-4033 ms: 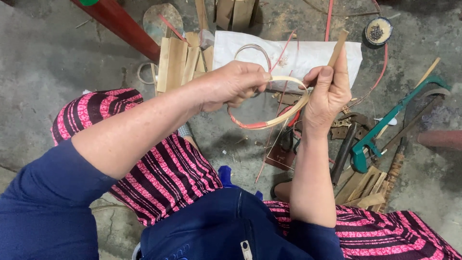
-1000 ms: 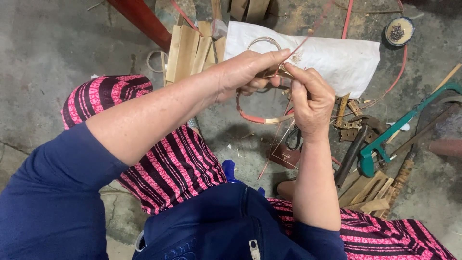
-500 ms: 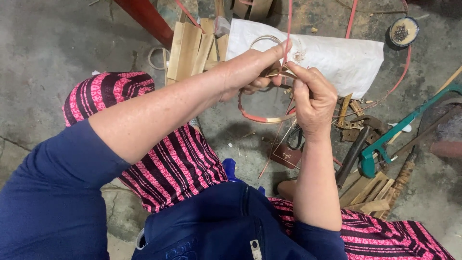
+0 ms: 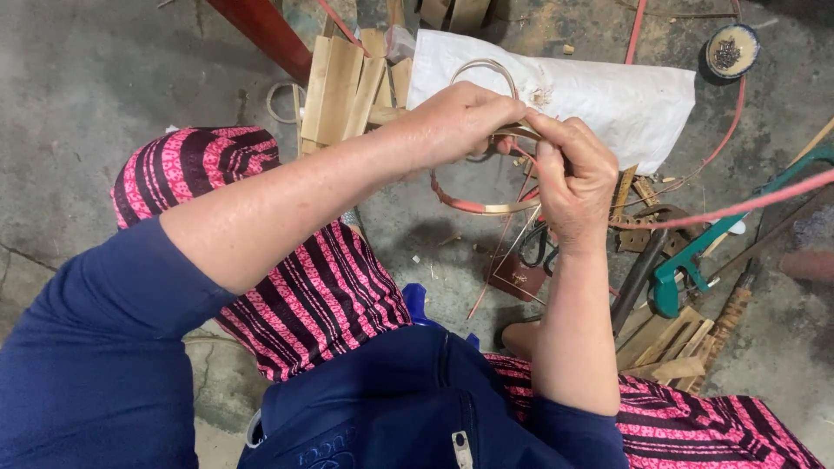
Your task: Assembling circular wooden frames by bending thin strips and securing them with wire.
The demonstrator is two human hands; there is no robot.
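Note:
My left hand [image 4: 465, 117] and my right hand [image 4: 573, 178] meet over a small ring of bent bamboo strip [image 4: 486, 207], part of it wrapped in red. My left hand grips the ring's top. My right hand pinches a thin red strip [image 4: 738, 205] at the ring; the strip runs off to the right edge of the view. The spot where the fingers meet is hidden. I sit with pink and black striped trousers and blue sleeves.
On the concrete floor lie a white sack [image 4: 608, 91], a pile of split bamboo slats [image 4: 347, 82], a small round tin [image 4: 731, 49], a green-framed saw [image 4: 695, 260], scissors [image 4: 539, 247], short wood pieces [image 4: 669, 347] and a red pole [image 4: 261, 30].
The red strip, earlier running upward from the ring, now stretches out to the right. Both hands have stayed on the ring, held together closer than four seconds ago.

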